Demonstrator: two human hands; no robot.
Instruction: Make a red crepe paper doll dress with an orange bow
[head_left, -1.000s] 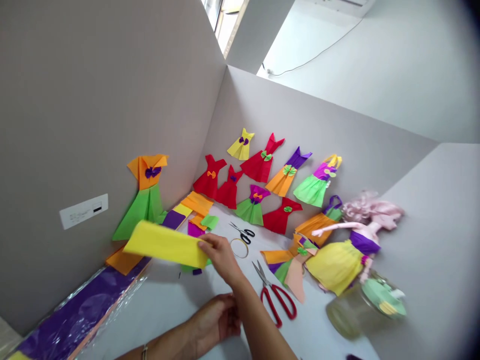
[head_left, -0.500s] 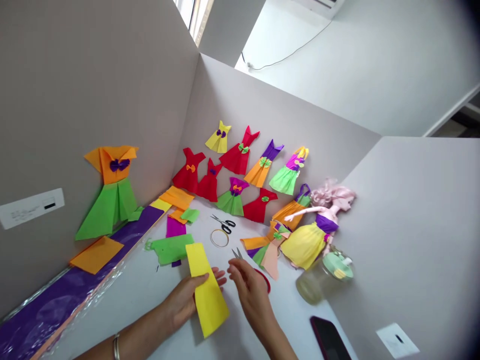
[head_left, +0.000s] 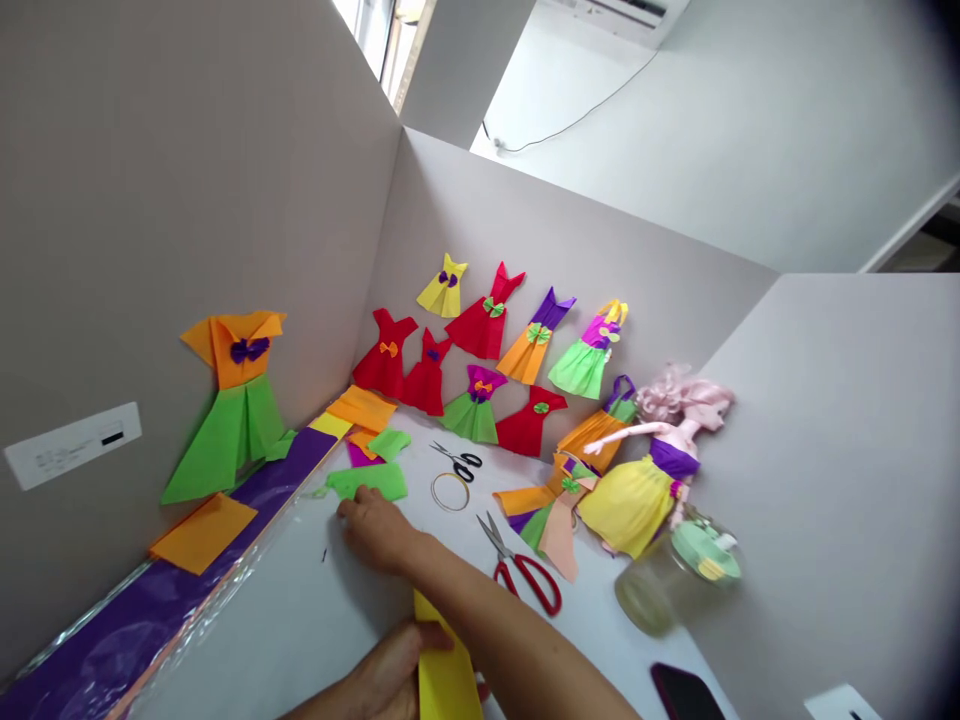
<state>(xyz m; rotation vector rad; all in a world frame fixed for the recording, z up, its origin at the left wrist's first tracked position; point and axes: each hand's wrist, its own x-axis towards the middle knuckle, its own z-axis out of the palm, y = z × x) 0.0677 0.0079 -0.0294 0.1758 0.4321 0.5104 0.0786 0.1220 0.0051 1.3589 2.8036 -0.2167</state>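
Note:
My left hand (head_left: 401,665), low in the middle, is closed around a folded-looking yellow strip of paper or felt (head_left: 448,680); my right forearm crosses in front of its upper part. My right hand (head_left: 381,530) reaches over to the left, fingers bent down at the lower edge of a green piece (head_left: 375,482). Whatever its fingertips pinch is hidden beneath them. Red-handled scissors (head_left: 517,565) lie partly spread on the table, right of my right forearm. Beyond the green piece are a smaller green scrap (head_left: 390,444) and a magenta piece (head_left: 360,456).
Small black-handled scissors (head_left: 459,461) and a bangle (head_left: 450,492) lie behind. Several doll dresses (head_left: 491,310) hang on the back panel. A doll (head_left: 652,470), a glass jar (head_left: 652,590) and a phone (head_left: 686,692) are at right. Purple wrapped sheets (head_left: 157,590) run along the left.
My right hand has moved from beside the red-handled scissors across to the green piece, uncovering the scissors. My left hand has drawn the yellow strip lower, towards me. The view has shifted slightly.

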